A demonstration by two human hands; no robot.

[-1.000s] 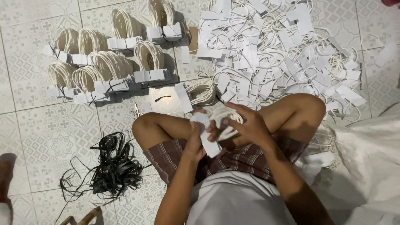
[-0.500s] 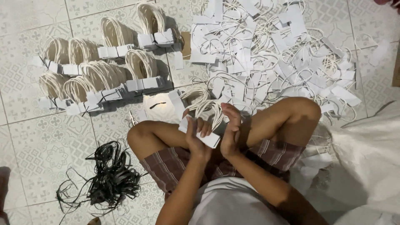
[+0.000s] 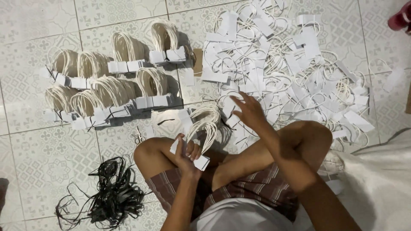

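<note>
Tag stack (image 3: 198,143) in left hand (image 3: 186,154) (cords upward)

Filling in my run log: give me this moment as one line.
left hand: holds bundle of white string-loop tags | right hand: reaching into loose tag pile | tied bundles: rows on floor

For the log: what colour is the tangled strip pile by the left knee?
Black, clearest in the head view.

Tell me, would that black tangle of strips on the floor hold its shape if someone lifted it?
Probably not. The black strip tangle looks thin and limp, with loose ends trailing over the tiled floor, so it would likely droop and snag. It seems light for its bulk.
</note>
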